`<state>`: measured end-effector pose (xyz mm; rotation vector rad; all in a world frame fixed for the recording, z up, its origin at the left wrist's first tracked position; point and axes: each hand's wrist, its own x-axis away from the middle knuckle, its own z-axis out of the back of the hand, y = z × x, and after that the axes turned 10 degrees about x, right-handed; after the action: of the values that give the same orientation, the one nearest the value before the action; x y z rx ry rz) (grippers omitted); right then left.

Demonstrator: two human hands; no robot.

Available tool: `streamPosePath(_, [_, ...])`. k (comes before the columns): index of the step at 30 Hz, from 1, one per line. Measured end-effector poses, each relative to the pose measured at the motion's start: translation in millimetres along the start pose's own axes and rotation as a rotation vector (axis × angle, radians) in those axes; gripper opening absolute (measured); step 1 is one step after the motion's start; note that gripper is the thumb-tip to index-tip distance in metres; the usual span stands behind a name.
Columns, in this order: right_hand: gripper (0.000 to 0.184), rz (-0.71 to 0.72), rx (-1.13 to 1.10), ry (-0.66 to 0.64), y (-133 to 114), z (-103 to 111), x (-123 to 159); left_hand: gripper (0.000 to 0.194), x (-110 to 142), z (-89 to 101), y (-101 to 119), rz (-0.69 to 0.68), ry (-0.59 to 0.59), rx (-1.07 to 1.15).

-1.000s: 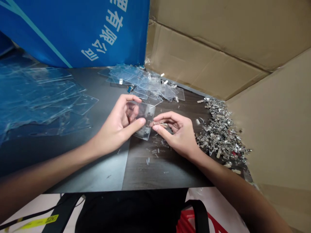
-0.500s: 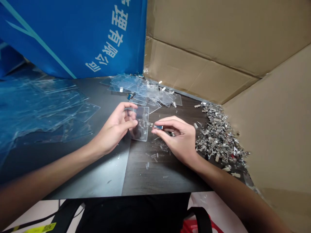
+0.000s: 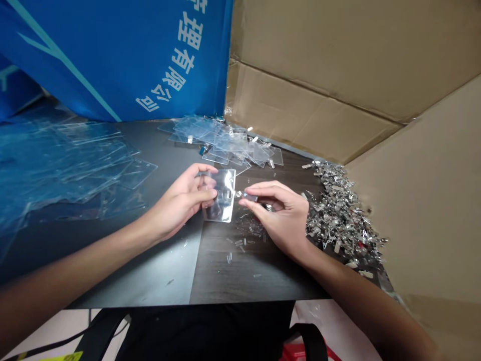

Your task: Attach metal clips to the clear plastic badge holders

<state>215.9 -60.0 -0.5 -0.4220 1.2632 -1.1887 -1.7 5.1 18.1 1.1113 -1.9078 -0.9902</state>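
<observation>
Between the thumb and fingers of my left hand (image 3: 188, 198) is a clear plastic badge holder (image 3: 221, 210), held above the table with its slotted edge turned to the right. My right hand (image 3: 281, 210) pinches a small badge clip (image 3: 250, 197), mostly covered by the fingertips. The clip's strap and round snap (image 3: 238, 194) reach to the slot edge of the holder. Whether the strap passes fully through the slot is too small to tell.
Large clear sleeves (image 3: 67, 170) are heaped on the left. Badge holders (image 3: 225, 140), some with clips, lie at the back. Metal clips (image 3: 338, 210) pile up on the right, along a cardboard wall (image 3: 300, 110). Small plastic scraps (image 3: 240, 243) dot the dark table (image 3: 233, 281).
Both hands, with the holder and clip, appear slightly further right and lower; the view has shifted a little too. The holder has tilted and now catches a bright reflection.
</observation>
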Motion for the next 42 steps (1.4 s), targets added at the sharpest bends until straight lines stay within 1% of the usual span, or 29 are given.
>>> streamPosePath(5, [0.01, -0.077, -0.022, -0.066, -2, 0, -2, 0.041, -4, 2.4, -2, -0.05, -0.028, -0.013])
streamPosePath(7, [0.01, -0.124, -0.029, -0.13, -3, 0, -3, 0.039, -6, 4.4, 0, -0.061, -0.049, -0.069])
streamPosePath(9, [0.018, -0.166, -0.048, -0.225, -3, 0, -4, 0.033, -8, 8.4, 7, -0.051, -0.067, -0.166])
streamPosePath(11, [0.028, -0.2, -0.063, -0.291, -1, 0, -6, 0.024, -10, 15.2, 17, 0.001, -0.106, -0.289])
streamPosePath(13, [0.028, -0.24, -0.044, -0.272, 3, 0, -10, 0.021, -13, 23.5, 28, 0.113, -0.214, -0.419])
streamPosePath(15, [0.024, -0.293, -0.014, -0.194, 8, 1, -13, 0.022, -17, 30.7, 36, 0.237, -0.374, -0.53])
streamPosePath(16, [0.026, -0.321, -0.008, -0.153, 11, 1, -15, 0.024, -20, 33.0, 39, 0.275, -0.435, -0.553])
streamPosePath(17, [0.028, -0.348, -0.012, -0.118, 14, 1, -17, 0.026, -23, 34.1, 40, 0.278, -0.455, -0.536])
streamPosePath(18, [0.029, -0.37, -0.023, -0.093, 17, 1, -19, 0.027, -28, 34.1, 39, 0.235, -0.417, -0.476])
streamPosePath(19, [0.029, -0.387, -0.036, -0.075, 19, 2, -21, 0.029, -32, 33.1, 39, 0.152, -0.324, -0.379])
streamPosePath(21, [0.027, -0.409, -0.052, -0.052, 23, 2, -24, 0.038, -42, 29.9, 39, -0.067, -0.068, -0.153])
streamPosePath(22, [0.027, -0.417, -0.051, -0.047, 24, 2, -25, 0.043, -45, 28.6, 41, -0.156, 0.043, -0.068])
streamPosePath(23, [0.027, -0.424, -0.04, -0.046, 25, 2, -26, 0.048, -48, 28.2, 44, -0.215, 0.124, -0.027])
streamPosePath(24, [0.027, -0.426, -0.013, -0.048, 25, 3, -27, 0.054, -49, 29.0, 49, -0.252, 0.171, -0.04])
streamPosePath(25, [0.026, -0.42, 0.035, -0.058, 23, 5, -27, 0.059, -48, 31.2, 54, -0.276, 0.191, -0.12])
streamPosePath(26, [0.026, -0.4, 0.114, -0.079, 21, 7, -28, 0.064, -47, 34.9, 60, -0.303, 0.199, -0.263])
streamPosePath(28, [0.024, -0.325, 0.381, -0.168, 14, 13, -30, 0.069, -43, 46.5, 72, -0.381, 0.197, -0.696])
streamPosePath(30, [0.022, -0.259, 0.767, -0.312, 2, 20, -31, 0.069, -41, 62.2, 82, -0.42, 0.174, -1.165])
streamPosePath(31, [0.023, -0.261, 0.958, -0.387, -4, 24, -31, 0.07, -40, 70.8, 84, -0.394, 0.173, -1.358])
streamPosePath(32, [0.026, -0.277, 1.111, -0.463, -10, 27, -31, 0.072, -40, 79.4, 86, -0.327, 0.184, -1.519])
streamPosePath(33, [0.03, -0.297, 1.203, -0.544, -16, 30, -31, 0.074, -41, 87.7, 88, -0.23, 0.202, -1.65])
streamPosePath(35, [0.036, -0.335, 1.265, -0.676, -26, 33, -31, 0.077, -42, 102.0, 89, -0.034, 0.239, -1.811])
streamPosePath(36, [0.037, -0.345, 1.26, -0.719, -29, 34, -31, 0.076, -43, 107.7, 89, 0.036, 0.242, -1.85])
streamPosePath(37, [0.037, -0.351, 1.252, -0.747, -32, 35, -31, 0.074, -44, 112.3, 90, 0.077, 0.233, -1.866])
streamPosePath(39, [0.034, -0.351, 1.239, -0.781, -33, 36, -30, 0.068, -46, 118.7, 90, 0.093, 0.209, -1.87])
streamPosePath(42, [0.024, -0.349, 1.202, -0.829, -29, 36, -29, 0.061, -48, 122.3, 90, 0.072, 0.18, -1.893])
